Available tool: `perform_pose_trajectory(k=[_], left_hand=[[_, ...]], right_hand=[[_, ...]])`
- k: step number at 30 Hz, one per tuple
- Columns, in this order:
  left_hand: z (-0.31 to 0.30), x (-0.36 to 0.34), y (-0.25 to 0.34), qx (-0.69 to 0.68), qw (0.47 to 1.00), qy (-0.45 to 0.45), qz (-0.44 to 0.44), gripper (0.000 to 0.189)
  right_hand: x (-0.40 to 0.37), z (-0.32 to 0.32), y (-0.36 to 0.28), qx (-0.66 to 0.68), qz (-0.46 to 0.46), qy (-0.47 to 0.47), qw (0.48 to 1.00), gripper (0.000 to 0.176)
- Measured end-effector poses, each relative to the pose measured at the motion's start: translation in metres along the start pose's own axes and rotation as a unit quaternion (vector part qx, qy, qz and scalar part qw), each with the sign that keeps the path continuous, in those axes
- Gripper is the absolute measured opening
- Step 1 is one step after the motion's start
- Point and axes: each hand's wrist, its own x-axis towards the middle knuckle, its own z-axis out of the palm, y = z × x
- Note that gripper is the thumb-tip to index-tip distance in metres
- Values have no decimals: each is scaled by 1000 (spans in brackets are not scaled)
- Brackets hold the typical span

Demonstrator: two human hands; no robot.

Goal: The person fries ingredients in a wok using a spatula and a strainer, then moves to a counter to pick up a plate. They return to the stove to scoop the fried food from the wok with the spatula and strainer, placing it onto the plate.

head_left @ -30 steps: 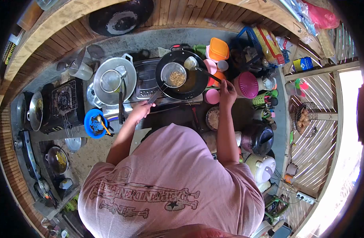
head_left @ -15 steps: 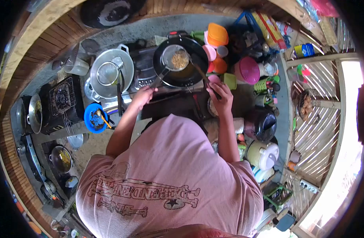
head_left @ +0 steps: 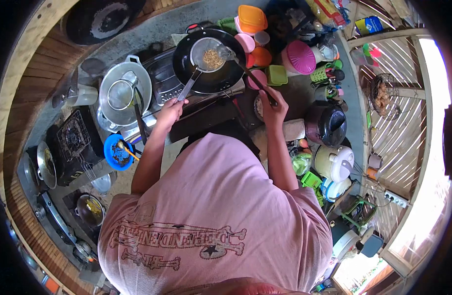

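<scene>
My left hand (head_left: pixel 171 114) is closed round the metal handle of a mesh strainer (head_left: pixel 202 48). Golden-brown fried bits (head_left: pixel 214 60) lie in the strainer, which is over a black wok (head_left: pixel 184 61) on the stove. In my right hand (head_left: pixel 275 107) is the dark handle of a spatula (head_left: pixel 253 77), and its metal head overlaps the strainer's right rim. Some oil shows in the bottom of the wok beneath the strainer.
To the left are a large aluminium pot (head_left: pixel 143 73) with another strainer (head_left: pixel 121 94) on it, and a blue bowl (head_left: pixel 108 150). Colourful plastic containers (head_left: pixel 252 18) crowd the wok's right side. A rice cooker (head_left: pixel 334 162) stands further right.
The camera view has shifted and turned a little. The spatula head has moved up along the strainer's right rim, and the fried bits look more spread out. Both hands keep their holds.
</scene>
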Motion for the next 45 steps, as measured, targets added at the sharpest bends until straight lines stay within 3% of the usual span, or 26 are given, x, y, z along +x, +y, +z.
perform_pose_trajectory(k=[2,4,6,8,12,14,16,18,21,23,26,30,32,36,38,39,41,45], left_hand=[[2,2,0,7,1000,-1,1,24],[6,0,1,22,1000,-5,4,23],[5,0,-1,27,999,7,28,24],[3,2,-3,21,999,4,32,23],[1,3,-5,56,997,24,47,23],[-1,8,-11,72,994,30,81,23],[-8,12,-16,70,993,23,90,23],[-2,10,-11,172,976,60,120,24],[0,6,-4,222,963,73,134,24],[2,5,1,255,952,82,147,25],[5,1,9,306,933,94,165,26],[1,9,6,324,926,92,172,25],[3,4,9,324,924,94,178,25],[2,6,10,308,923,107,204,25],[3,5,11,313,919,108,213,25],[3,5,14,318,915,110,222,26],[4,5,16,329,912,113,220,25],[-1,8,13,322,922,106,189,26]], right_hand=[[-7,0,12,-16,9,27,999,18],[-16,-3,20,55,122,57,989,16],[-21,-6,16,83,136,81,984,15],[-23,-4,8,243,224,133,935,17],[-28,2,26,160,216,132,954,20],[-28,5,21,156,264,103,946,23],[-25,10,15,138,260,86,952,24],[-22,17,16,117,256,69,957,25],[-15,26,15,181,228,97,952,26],[-5,20,7,44,202,46,977,25],[5,22,5,51,205,43,976,21],[12,29,5,94,157,79,980,21],[18,29,0,14,112,80,990,20],[22,24,-19,57,182,73,979,20],[26,28,-8,-31,35,82,996,20],[26,28,-4,-30,35,83,995,20],[26,29,-3,53,121,50,990,18],[30,25,-10,42,58,66,995,18]])
